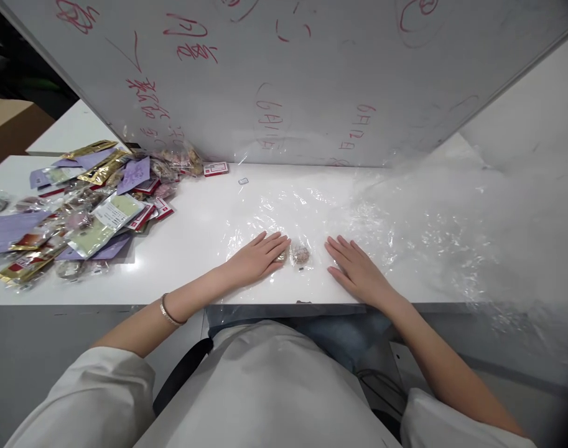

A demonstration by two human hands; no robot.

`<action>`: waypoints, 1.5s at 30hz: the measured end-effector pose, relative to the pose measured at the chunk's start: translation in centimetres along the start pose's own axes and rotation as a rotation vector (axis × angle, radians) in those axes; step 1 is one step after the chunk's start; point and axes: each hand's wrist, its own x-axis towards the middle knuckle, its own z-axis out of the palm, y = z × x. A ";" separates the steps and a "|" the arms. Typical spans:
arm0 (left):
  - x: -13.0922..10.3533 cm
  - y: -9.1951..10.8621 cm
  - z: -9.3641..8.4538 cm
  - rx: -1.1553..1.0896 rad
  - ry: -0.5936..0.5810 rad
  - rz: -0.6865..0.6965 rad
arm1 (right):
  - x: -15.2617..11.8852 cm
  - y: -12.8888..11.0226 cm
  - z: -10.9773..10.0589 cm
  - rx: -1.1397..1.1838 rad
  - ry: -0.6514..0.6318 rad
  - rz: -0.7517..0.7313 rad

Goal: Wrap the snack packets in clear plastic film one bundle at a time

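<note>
across clear film (419, 230) — left hand (256, 259) and right hand (359, 271) lie flat, uncurled (round packet (300, 255) between them)

The white table (190, 249) bears packets (109, 223) and clear film (414, 230).

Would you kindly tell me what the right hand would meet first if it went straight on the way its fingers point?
The right hand would likely meet wrinkles of the clear plastic film first, then the whiteboard beyond; how high the film stands off the table is hard to tell.
</note>
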 end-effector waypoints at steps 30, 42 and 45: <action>-10.9 -6.4 -3.4 0.129 0.074 -0.011 | -4.1 4.3 -2.9 0.016 0.053 -0.195; -9.9 -8.2 -3.7 0.045 0.131 -0.060 | -2.5 3.9 -3.2 -0.021 -0.042 -0.458; -10.8 -8.5 -3.7 0.058 0.129 -0.088 | -1.2 2.3 -2.3 0.072 -0.009 -0.564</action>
